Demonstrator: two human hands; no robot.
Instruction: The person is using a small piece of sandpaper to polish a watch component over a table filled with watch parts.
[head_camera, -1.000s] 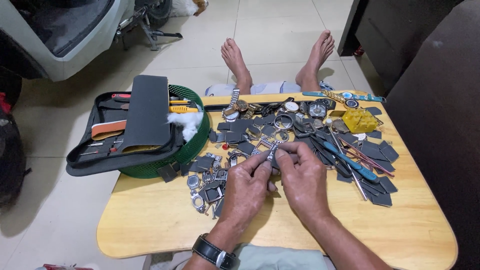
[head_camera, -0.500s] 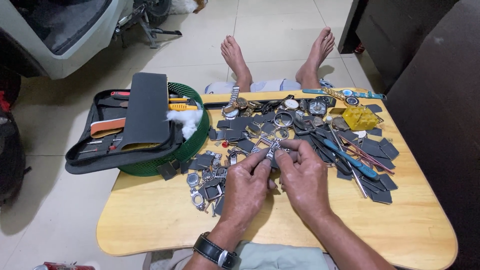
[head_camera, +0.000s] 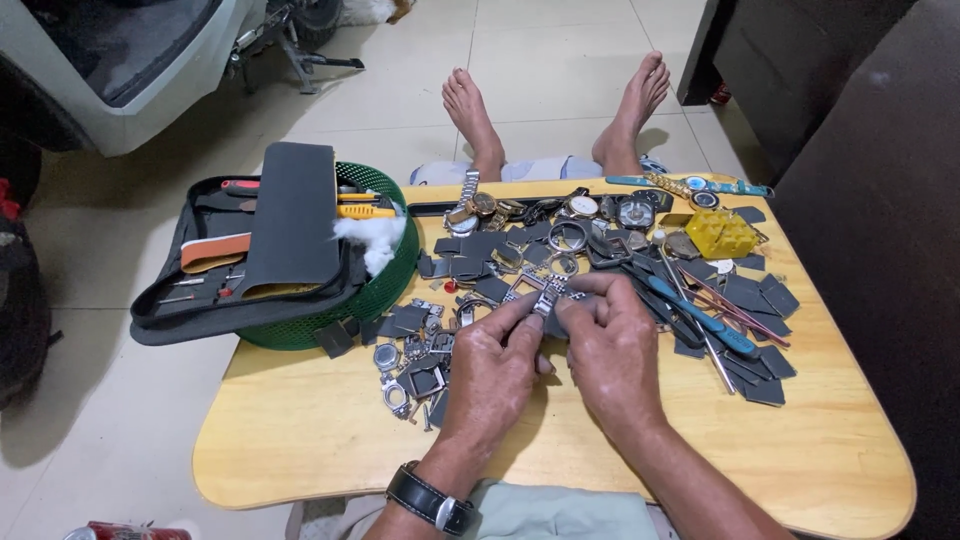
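Observation:
Both hands meet over the middle of a small wooden table (head_camera: 300, 440). My left hand (head_camera: 495, 370) and my right hand (head_camera: 612, 345) pinch the same small metal watch band piece (head_camera: 547, 297) between thumbs and fingertips. A black wristwatch (head_camera: 430, 497) sits on my left wrist. Around the hands lie several watch cases, metal bands and dark square pieces (head_camera: 455, 268). A blue-handled tool (head_camera: 700, 317) lies just right of my right hand.
A green mesh basket (head_camera: 385, 285) at the table's left holds an open black tool case (head_camera: 290, 215) and white cotton (head_camera: 372, 238). A yellow block (head_camera: 722, 233) sits at the far right. My bare feet (head_camera: 470, 105) rest on the tiled floor beyond.
My hands have stayed over the table's middle, holding the metal piece; only the fingers shifted slightly.

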